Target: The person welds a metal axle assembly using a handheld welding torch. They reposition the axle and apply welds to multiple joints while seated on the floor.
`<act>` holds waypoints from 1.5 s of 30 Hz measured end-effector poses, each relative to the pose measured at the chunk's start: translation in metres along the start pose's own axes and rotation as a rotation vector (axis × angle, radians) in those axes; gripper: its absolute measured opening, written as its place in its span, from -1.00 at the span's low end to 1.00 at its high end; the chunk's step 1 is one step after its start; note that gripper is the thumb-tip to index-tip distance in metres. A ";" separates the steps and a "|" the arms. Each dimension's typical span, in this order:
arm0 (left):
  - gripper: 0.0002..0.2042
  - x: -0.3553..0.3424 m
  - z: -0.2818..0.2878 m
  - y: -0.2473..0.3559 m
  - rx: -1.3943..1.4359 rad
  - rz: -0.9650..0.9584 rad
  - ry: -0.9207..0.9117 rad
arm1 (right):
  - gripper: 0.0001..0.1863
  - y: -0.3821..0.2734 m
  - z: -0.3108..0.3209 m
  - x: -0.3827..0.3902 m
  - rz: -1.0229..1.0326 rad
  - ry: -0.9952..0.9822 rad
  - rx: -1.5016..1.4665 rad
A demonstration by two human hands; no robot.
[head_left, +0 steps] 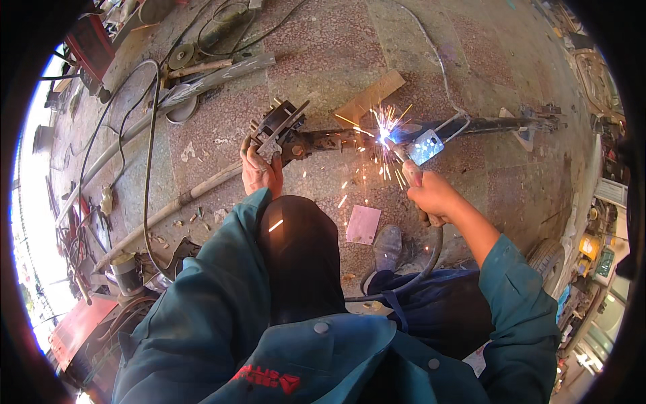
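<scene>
Squeezing the welding torch in my right hand, I am clamping its handle with the fingers wrapped around it, and its tip is throwing sparks at the middle of the long steel bar. With my left hand I am clasping the studded steel bracket at the bar's left end, thumb and fingers closed on its near edge. A small metal plate is catching the glare, just beside the bar, right of the sparks. A tan flat strip is lying on the bar's far side. On its near side, a pink square sheet is resting on the floor, a torch cable is curving toward me, and a grey shoe is standing. Left of the bar, a long pipe is stretching away.
</scene>
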State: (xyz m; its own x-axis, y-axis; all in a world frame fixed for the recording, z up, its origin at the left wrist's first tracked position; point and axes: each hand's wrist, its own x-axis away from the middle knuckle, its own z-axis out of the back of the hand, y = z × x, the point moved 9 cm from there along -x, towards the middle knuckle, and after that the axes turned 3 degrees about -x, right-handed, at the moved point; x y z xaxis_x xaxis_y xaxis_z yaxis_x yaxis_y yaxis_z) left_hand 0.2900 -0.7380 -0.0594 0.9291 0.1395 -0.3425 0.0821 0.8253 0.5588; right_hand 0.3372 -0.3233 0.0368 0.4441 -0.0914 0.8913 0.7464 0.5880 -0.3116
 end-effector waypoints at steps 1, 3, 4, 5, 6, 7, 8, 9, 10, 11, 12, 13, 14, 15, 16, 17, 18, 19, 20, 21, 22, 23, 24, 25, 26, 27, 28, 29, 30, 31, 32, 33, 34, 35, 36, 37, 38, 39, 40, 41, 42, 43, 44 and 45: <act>-0.36 0.001 0.000 -0.003 -0.007 0.013 -0.005 | -0.72 -0.002 0.000 0.001 -0.008 0.014 0.008; -0.32 0.000 0.000 -0.005 -0.008 -0.029 0.047 | -0.73 -0.007 -0.001 0.007 -0.024 0.042 0.024; -0.31 0.000 0.001 -0.007 -0.009 -0.050 0.074 | -0.73 -0.011 -0.002 0.008 -0.014 0.040 0.033; -0.30 0.002 0.001 -0.010 -0.009 -0.064 0.090 | -0.76 -0.012 -0.004 0.008 -0.015 0.029 0.033; -0.30 0.001 0.001 -0.006 0.000 -0.081 0.105 | -0.78 -0.011 -0.003 0.008 -0.020 0.025 0.030; -0.29 0.000 0.002 -0.003 0.008 -0.098 0.119 | -0.80 -0.010 -0.003 0.009 -0.025 0.021 0.028; -0.29 0.000 0.000 -0.002 0.008 -0.084 0.105 | -0.78 -0.009 -0.001 0.008 -0.019 0.028 0.030; -0.29 0.000 0.000 -0.001 0.006 -0.070 0.090 | -0.76 -0.007 0.000 0.007 -0.012 0.034 0.032; -0.29 0.000 0.000 0.000 0.004 -0.056 0.075 | -0.74 -0.005 0.001 0.007 -0.006 0.040 0.034; -0.29 -0.001 0.000 0.003 0.003 -0.076 0.086 | -0.74 -0.003 0.003 0.006 -0.006 0.048 0.027; -0.29 -0.002 0.003 0.002 -0.003 -0.095 0.100 | -0.74 -0.004 0.003 0.006 -0.003 0.051 0.023; -0.29 -0.003 0.004 0.002 -0.009 -0.113 0.113 | -0.74 -0.004 0.003 0.007 0.000 0.054 0.018; -0.29 -0.003 0.005 0.000 -0.007 -0.108 0.113 | -0.74 -0.005 0.003 0.007 0.003 0.058 0.013; -0.29 -0.003 0.004 0.000 0.000 -0.104 0.111 | -0.74 -0.004 0.003 0.007 -0.002 0.058 0.011; -0.29 -0.002 0.003 0.000 0.007 -0.099 0.109 | -0.74 -0.004 0.004 0.007 -0.008 0.057 0.009; -0.29 -0.002 0.002 0.000 0.013 -0.098 0.112 | -0.74 -0.003 0.004 0.008 -0.014 0.057 0.007; -0.30 -0.001 0.001 0.000 0.018 -0.097 0.114 | -0.74 -0.003 0.004 0.007 -0.014 0.056 0.009; -0.30 -0.001 0.001 0.001 0.024 -0.096 0.117 | -0.74 -0.002 0.004 0.007 -0.014 0.055 0.011; -0.31 -0.001 -0.003 -0.003 0.035 -0.077 0.100 | -0.74 -0.002 0.004 0.007 -0.013 0.054 0.013; -0.31 -0.001 -0.006 -0.010 0.040 -0.056 0.085 | -0.75 -0.004 0.002 0.008 -0.015 0.044 0.003; -0.32 0.000 -0.008 -0.018 0.044 -0.035 0.070 | -0.75 -0.006 0.000 0.008 -0.015 0.034 -0.006; -0.32 0.002 -0.008 -0.022 0.043 -0.039 0.075 | -0.75 -0.008 -0.002 0.008 -0.016 0.023 -0.014; -0.33 0.002 -0.008 -0.020 0.050 -0.043 0.077 | -0.75 -0.007 -0.002 0.009 -0.017 0.019 -0.018; -0.34 0.002 -0.008 -0.017 0.057 -0.047 0.079 | -0.75 -0.007 -0.003 0.010 -0.018 0.015 -0.022; -0.34 0.002 -0.008 -0.015 0.049 -0.046 0.078 | -0.76 -0.007 -0.003 0.010 -0.018 0.009 -0.025; -0.34 0.001 -0.008 -0.014 0.040 -0.046 0.078 | -0.76 -0.007 -0.003 0.010 -0.018 0.010 -0.020; -0.34 -0.001 -0.007 -0.012 0.031 -0.046 0.077 | -0.76 -0.007 -0.002 0.010 -0.019 0.011 -0.015; -0.34 -0.001 -0.005 -0.010 0.036 -0.059 0.086 | -0.76 -0.006 -0.002 0.010 -0.019 0.012 -0.011; -0.34 -0.001 -0.001 -0.005 0.041 -0.073 0.094 | -0.76 -0.006 -0.001 0.009 -0.015 0.021 -0.007; -0.33 -0.002 0.003 0.000 0.047 -0.087 0.102 | -0.76 -0.006 0.000 0.009 -0.011 0.031 -0.004; -0.32 -0.002 0.003 0.002 0.027 -0.067 0.079 | -0.76 -0.006 0.002 0.008 -0.008 0.041 -0.001; -0.31 -0.001 0.003 0.000 0.005 -0.045 0.058 | -0.77 -0.006 0.002 0.007 -0.006 0.037 0.001; -0.30 0.000 0.002 -0.001 -0.017 -0.024 0.037 | -0.78 -0.006 0.003 0.006 -0.005 0.033 0.002; -0.30 -0.001 0.003 0.000 0.005 -0.048 0.057 | -0.78 -0.005 0.003 0.005 -0.004 0.029 0.003; -0.29 -0.002 0.003 0.000 0.024 -0.072 0.076 | -0.82 -0.006 0.002 0.004 0.009 0.054 -0.018; -0.29 -0.002 0.005 -0.001 0.043 -0.095 0.095 | -0.82 -0.006 0.002 0.003 0.016 0.044 -0.002; -0.28 0.000 0.003 -0.005 0.023 -0.069 0.072 | -0.83 -0.007 0.002 0.001 0.023 0.035 0.014; -0.28 0.002 0.002 -0.002 0.010 -0.046 0.046 | -0.83 -0.008 0.002 0.002 0.026 0.031 0.029; -0.27 0.002 0.000 0.000 -0.003 -0.022 0.020 | -0.83 -0.008 0.003 0.003 0.029 0.031 0.020; -0.28 0.001 -0.001 0.003 -0.001 -0.019 0.016 | -0.84 -0.008 0.003 0.004 0.032 0.031 0.011; -0.28 0.001 0.000 0.001 -0.006 -0.014 0.016 | -0.84 -0.011 0.002 0.005 0.041 0.026 0.005; -0.29 0.001 0.001 0.000 -0.011 -0.009 0.015 | -0.84 -0.013 0.001 0.006 0.041 0.030 0.003; -0.29 0.002 0.002 -0.002 -0.016 -0.006 0.015 | -0.83 -0.015 0.000 0.006 0.041 0.034 0.001; -0.29 0.001 0.002 -0.001 -0.016 -0.004 0.014 | -0.83 -0.015 0.000 0.007 0.038 0.041 -0.002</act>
State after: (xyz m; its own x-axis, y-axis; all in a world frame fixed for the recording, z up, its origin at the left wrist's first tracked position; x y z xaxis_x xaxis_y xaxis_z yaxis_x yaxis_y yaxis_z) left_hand 0.2917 -0.7398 -0.0590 0.9237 0.1432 -0.3554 0.0802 0.8347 0.5449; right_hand 0.3292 -0.3323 0.0474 0.4924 -0.1018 0.8644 0.7293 0.5904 -0.3458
